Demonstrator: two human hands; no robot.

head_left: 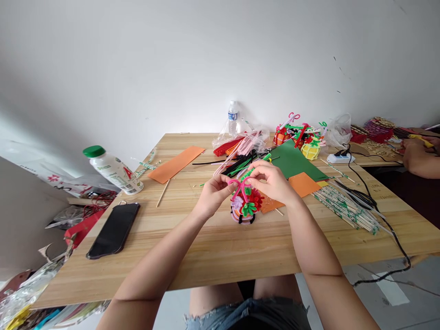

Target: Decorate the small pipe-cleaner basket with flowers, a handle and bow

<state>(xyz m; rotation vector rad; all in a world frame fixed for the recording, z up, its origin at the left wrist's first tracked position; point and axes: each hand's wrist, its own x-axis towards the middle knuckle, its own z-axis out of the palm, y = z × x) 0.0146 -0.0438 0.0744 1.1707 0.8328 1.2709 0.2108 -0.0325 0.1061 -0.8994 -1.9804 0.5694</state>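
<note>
A small basket [243, 215] of fuzzy stems, with red, green and lilac flowers, stands on the wooden table [192, 247] in front of me. At its top, a pink fuzzy stem [244, 195] is shaped into curled loops. My left hand [216, 195] pinches the pink stem's left loop between thumb and fingers. The right loop is between the thumb and fingers of my right hand [271, 181]. A green fuzzy stem [264, 158] slants up behind my right hand; its lower end is partly hidden by the fingers.
A phone [114, 229] and a white bottle [115, 172] lie left. Behind are loose fuzzy stems [237, 144], a water bottle [233, 118], green paper [295, 160] and finished baskets [311, 149]. Wrapped sticks [347, 208], a power strip [340, 158] and another person's hands [421, 153] are right.
</note>
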